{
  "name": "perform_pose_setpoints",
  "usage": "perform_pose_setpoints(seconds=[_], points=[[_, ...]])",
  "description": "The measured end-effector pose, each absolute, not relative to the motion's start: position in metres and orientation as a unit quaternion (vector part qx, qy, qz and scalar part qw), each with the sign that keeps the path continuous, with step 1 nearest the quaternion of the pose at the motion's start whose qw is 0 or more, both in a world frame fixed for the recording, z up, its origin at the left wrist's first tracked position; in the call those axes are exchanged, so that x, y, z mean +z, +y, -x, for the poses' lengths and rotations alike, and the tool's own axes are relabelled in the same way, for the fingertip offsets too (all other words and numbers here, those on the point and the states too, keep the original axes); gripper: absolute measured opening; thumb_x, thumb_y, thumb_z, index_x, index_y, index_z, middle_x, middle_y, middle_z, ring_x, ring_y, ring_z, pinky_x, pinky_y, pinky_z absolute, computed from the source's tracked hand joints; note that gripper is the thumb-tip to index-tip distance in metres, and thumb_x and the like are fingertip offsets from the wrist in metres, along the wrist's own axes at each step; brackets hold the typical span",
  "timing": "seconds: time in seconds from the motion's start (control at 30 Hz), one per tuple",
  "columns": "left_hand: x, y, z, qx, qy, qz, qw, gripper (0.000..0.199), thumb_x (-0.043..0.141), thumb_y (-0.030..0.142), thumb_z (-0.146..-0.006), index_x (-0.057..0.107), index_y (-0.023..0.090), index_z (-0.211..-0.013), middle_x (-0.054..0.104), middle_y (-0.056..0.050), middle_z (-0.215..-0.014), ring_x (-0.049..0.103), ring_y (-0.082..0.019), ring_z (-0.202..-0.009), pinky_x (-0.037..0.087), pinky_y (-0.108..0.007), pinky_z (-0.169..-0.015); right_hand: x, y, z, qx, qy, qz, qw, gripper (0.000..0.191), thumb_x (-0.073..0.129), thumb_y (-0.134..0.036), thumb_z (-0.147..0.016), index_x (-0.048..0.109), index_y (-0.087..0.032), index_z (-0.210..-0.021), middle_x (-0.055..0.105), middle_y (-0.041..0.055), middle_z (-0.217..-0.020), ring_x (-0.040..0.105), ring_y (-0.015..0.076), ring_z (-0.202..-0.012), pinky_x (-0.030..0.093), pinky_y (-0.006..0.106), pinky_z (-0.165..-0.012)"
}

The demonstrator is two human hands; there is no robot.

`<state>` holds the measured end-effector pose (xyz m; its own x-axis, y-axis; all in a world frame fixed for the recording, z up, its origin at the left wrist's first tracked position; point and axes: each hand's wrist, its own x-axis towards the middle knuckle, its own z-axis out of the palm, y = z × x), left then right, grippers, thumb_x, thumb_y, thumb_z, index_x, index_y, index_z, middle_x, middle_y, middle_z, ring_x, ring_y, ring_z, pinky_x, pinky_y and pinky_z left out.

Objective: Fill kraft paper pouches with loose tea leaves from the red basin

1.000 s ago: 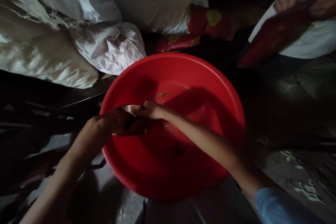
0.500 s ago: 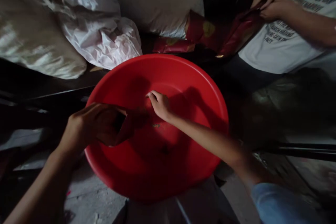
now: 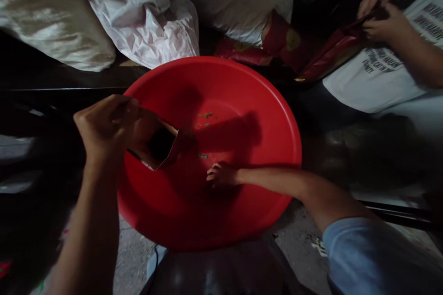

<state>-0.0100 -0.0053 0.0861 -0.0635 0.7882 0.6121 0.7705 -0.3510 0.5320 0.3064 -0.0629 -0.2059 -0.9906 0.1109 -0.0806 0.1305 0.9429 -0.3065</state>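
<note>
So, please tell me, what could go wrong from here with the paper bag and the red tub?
The open paper bag tilts over the red tub, so anything inside might fall out; its inside is too dark to check. Only the left hand holds it, so it could slip. The right hand is low in the tub near green crumbs and could brush them aside.

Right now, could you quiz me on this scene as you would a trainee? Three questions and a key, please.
1. Which of the wearer's hands holds the open paper packet?
2. True or false: the red plastic basin is filled to its rim.
3. Fill in the colour: at upper right, the other person's hands hold a ______ packet.

Key:
1. The left hand.
2. False; its inside is largely bare, with small green scraps.
3. Dark red.
</note>
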Motion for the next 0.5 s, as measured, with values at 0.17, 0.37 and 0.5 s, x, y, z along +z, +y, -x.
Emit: perform_pose_setpoints(seconds=[0.17,0.37,0.5], points=[[0.08,0.0,0.005,0.474,0.549,-0.688,-0.027,0.025,0.061,0.032,-0.094,0.077,0.014,-0.089,0.07,-0.002,-0.07,0.059,-0.009,-0.058,0.042,-0.02,-0.057,-0.196,-0.061,-0.295,-0.227,0.972,0.016,0.064,0.021,0.061,-0.018,-0.104,0.074,-0.029,-0.117,0.07,0.0059,-0.134,0.057,0.0212,-0.129,0.044,0.039,-0.103],[0.09,-0.002,0.004,0.44,0.547,-0.712,-0.014,0.029,0.061,0.038,-0.094,0.076,0.014,-0.086,0.072,-0.004,-0.07,0.061,-0.01,-0.056,0.042,-0.019,-0.057,-0.169,-0.078,-0.267,-0.258,0.958,-0.078,0.097,0.016,0.068,-0.006,-0.09,0.067,-0.019,-0.082,0.074,0.0018,-0.085,0.063,0.0151,-0.074,0.047,0.027,-0.069],[0.097,-0.007,0.011,0.386,0.565,-0.729,0.018,0.032,0.062,0.043,-0.092,0.076,0.014,-0.089,0.074,-0.006,-0.077,0.063,-0.013,-0.061,0.044,-0.023,-0.06,-0.134,-0.078,-0.262,-0.277,0.926,-0.256,0.031,0.013,0.057,-0.016,-0.101,0.066,-0.019,-0.094,0.074,0.0037,-0.09,0.063,0.0139,-0.071,0.045,0.025,-0.062]])
